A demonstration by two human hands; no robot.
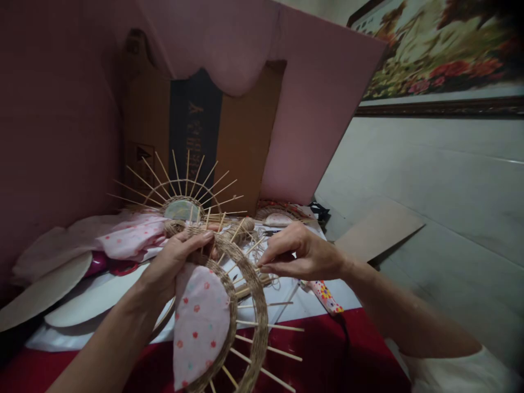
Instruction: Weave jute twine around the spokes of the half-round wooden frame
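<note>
My left hand [172, 265] grips the top rim of a round twine-wrapped frame [256, 305] with thin wooden sticks radiating from it and a pink flowered fabric centre [200, 322]. The frame stands tilted on edge in front of me. My right hand [301, 254] pinches at the frame's right side, fingers pressed together near a stick and a loose end of twine; what it holds is too small to make out.
A second sunburst frame [182, 199] with sticks stands behind, against a cardboard box [241, 142]. Pink fabric [131, 237], pale oval boards [45, 289] and a twine ball [245, 225] lie on the red-covered table [335, 355]. A flat board [379, 226] lies on the floor at right.
</note>
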